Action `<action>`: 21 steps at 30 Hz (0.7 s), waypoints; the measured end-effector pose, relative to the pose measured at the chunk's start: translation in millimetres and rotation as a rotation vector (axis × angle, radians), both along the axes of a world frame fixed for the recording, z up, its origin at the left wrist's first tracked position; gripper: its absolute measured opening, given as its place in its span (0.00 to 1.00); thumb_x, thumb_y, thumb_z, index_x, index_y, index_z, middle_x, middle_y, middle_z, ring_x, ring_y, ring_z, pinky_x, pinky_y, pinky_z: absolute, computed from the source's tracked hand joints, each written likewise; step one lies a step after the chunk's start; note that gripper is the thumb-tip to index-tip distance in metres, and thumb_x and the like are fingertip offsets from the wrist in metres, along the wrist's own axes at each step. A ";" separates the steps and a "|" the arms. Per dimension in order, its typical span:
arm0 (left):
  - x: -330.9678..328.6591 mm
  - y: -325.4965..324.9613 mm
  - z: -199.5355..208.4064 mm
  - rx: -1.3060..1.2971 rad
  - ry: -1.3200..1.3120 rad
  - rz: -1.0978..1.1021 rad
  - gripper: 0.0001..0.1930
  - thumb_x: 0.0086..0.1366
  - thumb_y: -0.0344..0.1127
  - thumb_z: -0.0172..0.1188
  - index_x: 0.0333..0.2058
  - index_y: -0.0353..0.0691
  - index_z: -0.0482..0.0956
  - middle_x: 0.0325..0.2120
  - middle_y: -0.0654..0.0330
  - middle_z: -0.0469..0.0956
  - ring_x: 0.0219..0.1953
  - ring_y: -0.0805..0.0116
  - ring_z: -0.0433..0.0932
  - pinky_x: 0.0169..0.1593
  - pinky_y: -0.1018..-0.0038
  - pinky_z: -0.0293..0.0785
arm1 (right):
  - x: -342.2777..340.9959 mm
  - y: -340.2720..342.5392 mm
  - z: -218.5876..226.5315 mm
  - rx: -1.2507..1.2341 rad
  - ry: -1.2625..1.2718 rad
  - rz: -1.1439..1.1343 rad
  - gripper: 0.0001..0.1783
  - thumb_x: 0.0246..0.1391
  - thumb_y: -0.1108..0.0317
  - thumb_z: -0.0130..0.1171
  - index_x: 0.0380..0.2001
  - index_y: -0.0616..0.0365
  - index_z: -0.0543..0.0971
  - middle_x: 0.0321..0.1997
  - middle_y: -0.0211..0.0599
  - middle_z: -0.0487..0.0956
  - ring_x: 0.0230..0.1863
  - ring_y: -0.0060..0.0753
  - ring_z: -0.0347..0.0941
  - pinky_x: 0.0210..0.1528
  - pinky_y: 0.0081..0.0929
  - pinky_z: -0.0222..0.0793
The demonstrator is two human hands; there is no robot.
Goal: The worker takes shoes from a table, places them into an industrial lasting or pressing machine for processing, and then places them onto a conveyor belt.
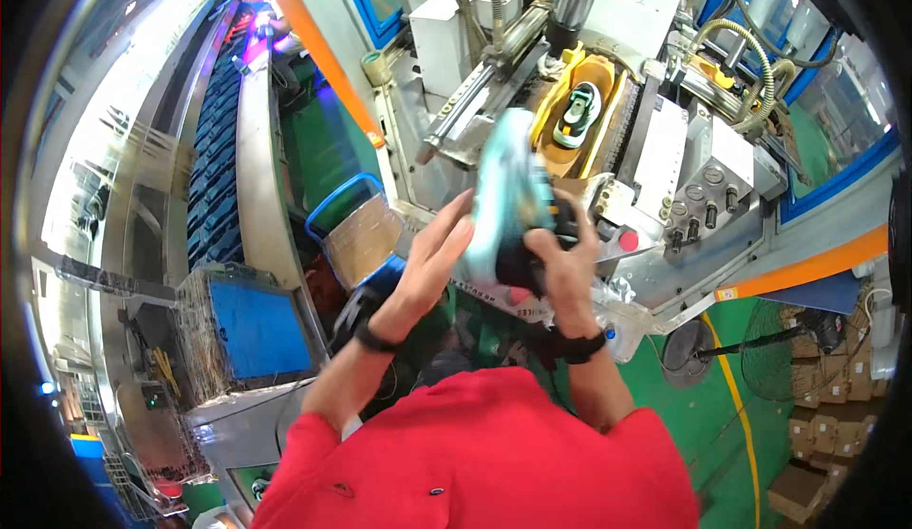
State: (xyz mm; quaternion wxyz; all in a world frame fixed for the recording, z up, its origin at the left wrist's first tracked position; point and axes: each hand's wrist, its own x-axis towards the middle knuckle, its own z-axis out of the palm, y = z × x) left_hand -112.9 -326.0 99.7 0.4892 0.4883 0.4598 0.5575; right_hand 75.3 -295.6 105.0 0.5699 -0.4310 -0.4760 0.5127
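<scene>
In front of my chest is a sneaker (503, 206), smeared by motion, with a pale mint sole side and a dark upper and collar. It is tilted on its side with one end pointing up and away from me. My left hand (435, 258) presses its fingers against the mint side. My right hand (572, 268) grips the dark part at the opening, thumb on top. Just beyond, a second sneaker (578, 114), green, black and white, lies in the yellow cradle (560, 160) of a machine; neither hand touches it.
The machine has a metal cylinder (573, 5), hoses and a gauge panel (698, 192). A red button (628, 241) sits at its near edge. An orange bar (323, 54) rises left. Further left runs a conveyor (217, 159). A fan (774, 349) and cardboard boxes (826, 406) stand right.
</scene>
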 end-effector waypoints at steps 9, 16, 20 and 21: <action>109.1 286.4 -71.2 -0.151 0.521 0.036 0.39 0.51 0.53 0.68 0.51 0.25 0.69 0.45 0.40 0.77 0.50 0.50 0.76 0.51 0.67 0.72 | 150.2 -20.7 0.5 0.044 -0.045 -0.680 0.32 0.45 0.73 0.62 0.56 0.65 0.69 0.50 0.38 0.73 0.49 0.30 0.70 0.56 0.28 0.66; 147.6 363.5 -128.1 -0.177 0.839 0.110 0.24 0.51 0.34 0.59 0.46 0.28 0.67 0.43 0.38 0.77 0.45 0.39 0.77 0.49 0.55 0.74 | 161.0 -13.5 7.3 -0.006 -0.125 -0.881 0.29 0.48 0.76 0.58 0.57 0.65 0.69 0.52 0.39 0.73 0.50 0.34 0.71 0.54 0.31 0.69; 101.1 365.2 -153.3 -0.381 -0.107 0.037 0.16 0.49 0.31 0.67 0.34 0.28 0.77 0.32 0.49 0.81 0.33 0.58 0.82 0.38 0.63 0.78 | 176.2 82.1 7.5 0.016 -0.424 -0.799 0.23 0.46 0.74 0.61 0.49 0.67 0.74 0.45 0.37 0.77 0.44 0.27 0.72 0.49 0.24 0.70; 103.4 322.2 -87.6 -0.612 -0.231 -0.051 0.13 0.53 0.29 0.66 0.36 0.28 0.78 0.32 0.52 0.81 0.28 0.60 0.82 0.30 0.66 0.79 | 181.5 104.8 13.8 -0.039 -0.486 -0.744 0.22 0.46 0.75 0.61 0.48 0.67 0.75 0.43 0.36 0.77 0.43 0.25 0.72 0.47 0.23 0.70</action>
